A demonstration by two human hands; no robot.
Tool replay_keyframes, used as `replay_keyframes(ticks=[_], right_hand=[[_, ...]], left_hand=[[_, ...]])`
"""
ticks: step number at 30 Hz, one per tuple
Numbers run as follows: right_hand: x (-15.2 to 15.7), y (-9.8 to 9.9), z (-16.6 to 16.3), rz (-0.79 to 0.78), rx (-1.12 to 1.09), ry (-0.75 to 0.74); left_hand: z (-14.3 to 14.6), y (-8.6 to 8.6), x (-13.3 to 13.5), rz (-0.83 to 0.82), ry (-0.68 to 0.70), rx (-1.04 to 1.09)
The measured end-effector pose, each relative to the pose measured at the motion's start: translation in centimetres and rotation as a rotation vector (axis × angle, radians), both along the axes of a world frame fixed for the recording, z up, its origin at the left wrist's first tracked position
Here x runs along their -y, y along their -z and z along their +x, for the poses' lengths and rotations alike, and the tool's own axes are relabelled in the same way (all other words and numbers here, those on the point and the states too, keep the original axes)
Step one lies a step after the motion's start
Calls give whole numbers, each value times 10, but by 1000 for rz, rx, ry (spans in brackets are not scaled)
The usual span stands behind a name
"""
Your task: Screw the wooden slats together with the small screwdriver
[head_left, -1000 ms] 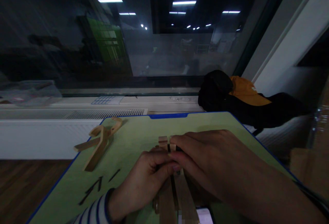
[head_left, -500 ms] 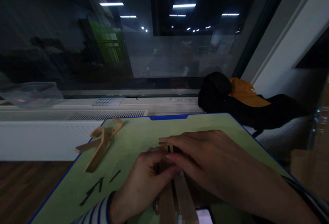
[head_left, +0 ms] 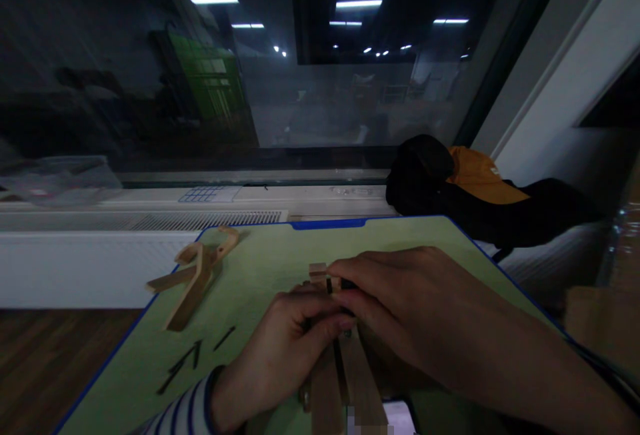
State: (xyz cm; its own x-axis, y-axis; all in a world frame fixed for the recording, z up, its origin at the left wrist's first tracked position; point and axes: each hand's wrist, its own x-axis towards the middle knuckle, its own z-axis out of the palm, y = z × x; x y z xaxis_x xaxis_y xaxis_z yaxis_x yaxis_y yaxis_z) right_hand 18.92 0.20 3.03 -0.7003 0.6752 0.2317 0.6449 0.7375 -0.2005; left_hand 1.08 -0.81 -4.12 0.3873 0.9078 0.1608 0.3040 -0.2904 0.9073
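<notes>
Two long wooden slats (head_left: 327,385) lie side by side with a narrow gap, running from the bottom edge up to my hands. My left hand (head_left: 280,342) is wrapped round their far part from the left, its thumb across the top. My right hand (head_left: 400,308) reaches in from the right, thumb and forefinger pinched at the far end by a small wooden block (head_left: 317,270). A small black piece (head_left: 346,284) shows at those fingertips; its kind is hidden. A screw head (head_left: 347,332) sits in the right slat, just below my left thumb.
Several thin black screws or pins (head_left: 180,365) and a wooden piece of crossed, curved parts (head_left: 197,282) lie on the blue-edged green table (head_left: 265,248). A phone (head_left: 400,415) is near the bottom. Beyond are a radiator (head_left: 100,255), an orange cap (head_left: 483,175) and dark clothing (head_left: 417,175).
My right thumb and forefinger have shifted slightly away from my left thumb, and the screw head shows more clearly. Both hands stay at the slats. The view has tilted down slightly.
</notes>
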Motion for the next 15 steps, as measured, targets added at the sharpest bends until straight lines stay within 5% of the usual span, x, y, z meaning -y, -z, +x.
replay_keyframes(ticks=[9,15], right_hand=[[6,-1,0,-22,66,12],[3,-2,-2,-9,50,29]], left_hand=[[0,-4,-2,-74,101,68],[4,0,0,11,-97,6]])
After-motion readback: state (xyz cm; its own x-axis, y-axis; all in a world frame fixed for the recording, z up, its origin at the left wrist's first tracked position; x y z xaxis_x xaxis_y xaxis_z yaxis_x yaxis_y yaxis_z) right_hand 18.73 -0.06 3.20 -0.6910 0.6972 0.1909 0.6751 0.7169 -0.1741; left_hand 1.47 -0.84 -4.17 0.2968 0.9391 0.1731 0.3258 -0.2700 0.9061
